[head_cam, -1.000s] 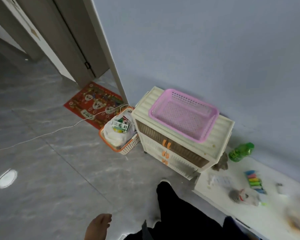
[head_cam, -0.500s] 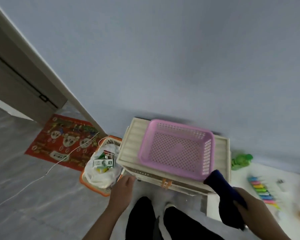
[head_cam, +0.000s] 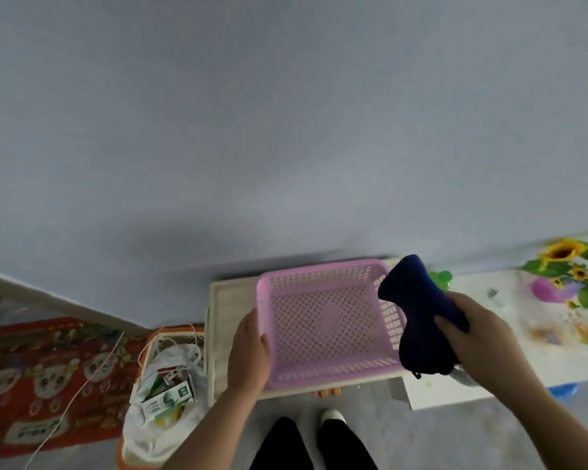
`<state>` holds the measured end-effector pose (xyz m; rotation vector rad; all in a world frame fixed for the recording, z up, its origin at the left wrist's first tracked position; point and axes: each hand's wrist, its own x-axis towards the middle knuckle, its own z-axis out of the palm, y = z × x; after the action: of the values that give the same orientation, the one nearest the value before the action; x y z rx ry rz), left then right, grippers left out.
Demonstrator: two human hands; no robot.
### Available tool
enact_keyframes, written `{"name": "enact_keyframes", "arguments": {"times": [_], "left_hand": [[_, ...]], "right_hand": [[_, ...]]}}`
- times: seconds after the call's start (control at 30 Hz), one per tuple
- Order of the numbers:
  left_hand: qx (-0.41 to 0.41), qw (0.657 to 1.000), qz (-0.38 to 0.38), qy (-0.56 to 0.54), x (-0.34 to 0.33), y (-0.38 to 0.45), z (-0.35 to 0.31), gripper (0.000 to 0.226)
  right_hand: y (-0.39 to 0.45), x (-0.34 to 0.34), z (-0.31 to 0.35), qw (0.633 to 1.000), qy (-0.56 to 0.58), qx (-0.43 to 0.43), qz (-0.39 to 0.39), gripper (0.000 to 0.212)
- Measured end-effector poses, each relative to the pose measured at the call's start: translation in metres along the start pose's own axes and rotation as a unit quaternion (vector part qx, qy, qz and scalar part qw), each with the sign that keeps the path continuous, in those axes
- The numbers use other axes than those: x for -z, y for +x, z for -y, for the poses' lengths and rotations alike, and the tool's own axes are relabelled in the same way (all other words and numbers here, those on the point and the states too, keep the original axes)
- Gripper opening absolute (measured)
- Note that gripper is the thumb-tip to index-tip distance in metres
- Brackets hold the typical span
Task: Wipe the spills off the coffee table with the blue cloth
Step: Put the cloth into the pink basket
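A view down from head height was shown, with a pink basket [head_cam: 326,320] set on a cream drawer unit [head_cam: 219,334] against a pale blue wall [head_cam: 286,130]. The basket's left rim was gripped by the left hand [head_cam: 250,354], thumb hooked inside and fingers outside. A dark blue cloth [head_cam: 418,310] was held bunched in the right hand [head_cam: 472,337] over the basket's right edge, fingers curled round its middle, one end raised above the rim and the other hanging down. Just right of the basket, a white coffee table [head_cam: 510,368] was seen, touching or nearly touching the drawer unit. Orange-brown spills [head_cam: 564,334] were smeared across the table top, well right of the basket. Further right again, sunflowers [head_cam: 571,262] stood in a pink vase. A green bottle [head_cam: 440,278] was partly hidden behind the cloth. Left of the basket, on the grey floor, an orange bin [head_cam: 163,385] lined with a white bag held a small carton, and beyond it a red mat [head_cam: 41,378] was crossed by a white cable. Below the basket, two dark trouser legs and a white shoe were visible.
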<state>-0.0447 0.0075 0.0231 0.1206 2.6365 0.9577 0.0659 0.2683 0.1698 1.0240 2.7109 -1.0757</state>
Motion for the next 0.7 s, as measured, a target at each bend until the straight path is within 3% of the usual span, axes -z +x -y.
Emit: {"name": "enact_keyframes", "arguments": {"times": [0.3,0.47,0.7], "left_hand": [[-0.009,0.999,-0.041,0.005,-0.018,-0.003,0.019,0.042],[-0.012,0.997,-0.075,-0.005,-0.022,-0.004,0.019,0.034],[-0.031,0.994,-0.095,-0.038,-0.024,-0.002,0.024,0.028]], "right_hand": [[0.054,-0.124,0.004,1.0,-0.009,-0.005,-0.001,0.034],[0.06,-0.192,0.017,0.99,-0.041,-0.005,0.132,0.035],[0.048,-0.243,0.026,0.972,-0.092,0.034,0.214,0.039]]}}
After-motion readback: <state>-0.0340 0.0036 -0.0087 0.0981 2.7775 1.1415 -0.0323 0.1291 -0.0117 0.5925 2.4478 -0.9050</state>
